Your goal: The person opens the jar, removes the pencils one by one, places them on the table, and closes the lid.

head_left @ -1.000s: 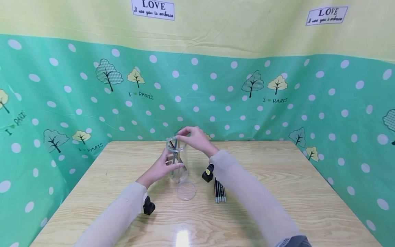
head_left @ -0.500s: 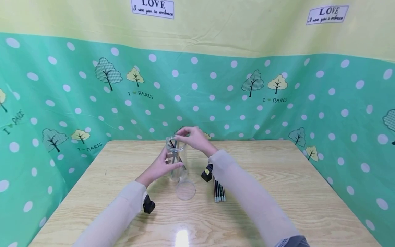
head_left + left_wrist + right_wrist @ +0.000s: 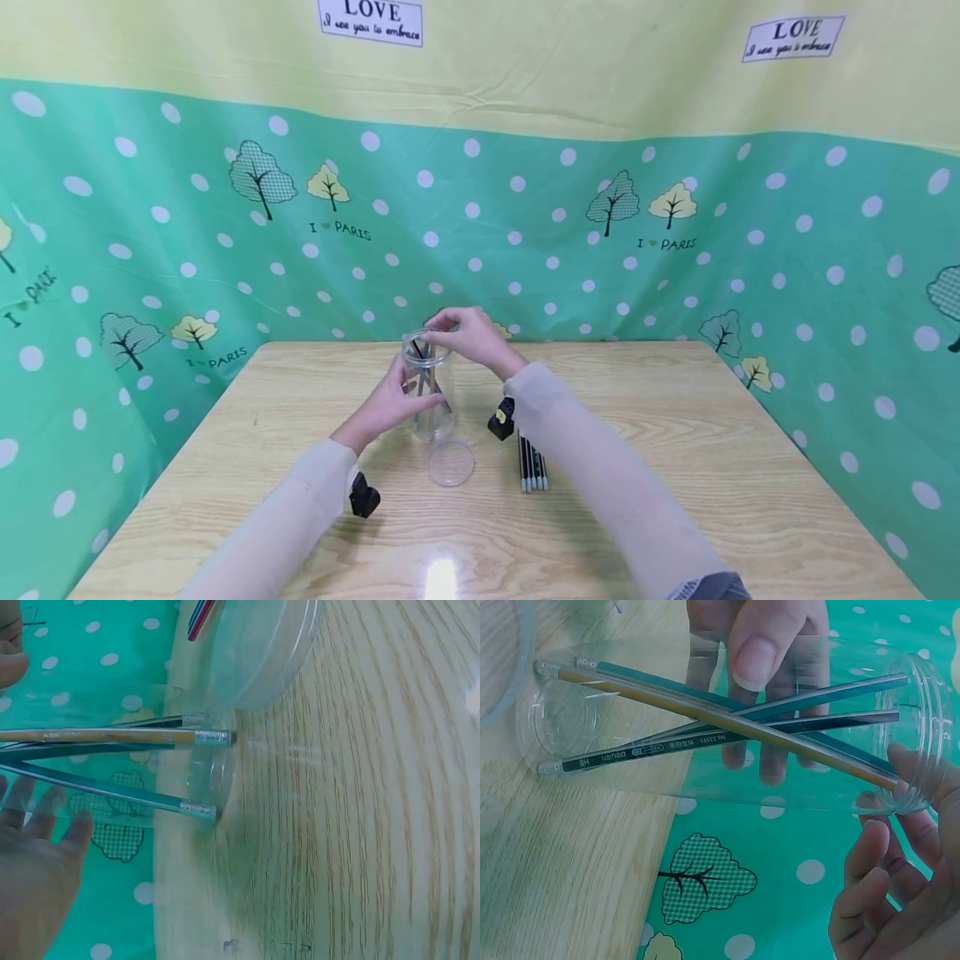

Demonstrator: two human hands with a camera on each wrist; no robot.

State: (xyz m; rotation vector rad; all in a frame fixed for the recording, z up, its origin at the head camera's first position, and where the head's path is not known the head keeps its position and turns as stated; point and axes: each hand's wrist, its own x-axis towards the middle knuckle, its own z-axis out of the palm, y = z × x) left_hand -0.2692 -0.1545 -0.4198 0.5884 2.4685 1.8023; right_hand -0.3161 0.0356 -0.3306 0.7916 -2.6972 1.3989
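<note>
A clear jar [image 3: 727,787] stands near the back of the table with several pencils inside, their eraser ends at its bottom. My left hand [image 3: 382,408] grips the jar's side, thumb in front and fingers behind. At the mouth is my right hand [image 3: 911,885], thumb and forefinger pinched by the rim at the top end of a pencil. An orange pencil [image 3: 727,716] and teal ones end close to that thumb; exactly which one it pinches is partly hidden. A black pencil [image 3: 660,748] crosses below them.
A round clear lid [image 3: 451,463] lies on the wooden table [image 3: 300,533] in front of the jar. Several dark pencils [image 3: 533,467] lie side by side under the right forearm. Behind the table hangs a green dotted curtain [image 3: 517,208].
Almost nothing has moved. Both hands stay at the jar, with only a very slight shift of the whole view.
</note>
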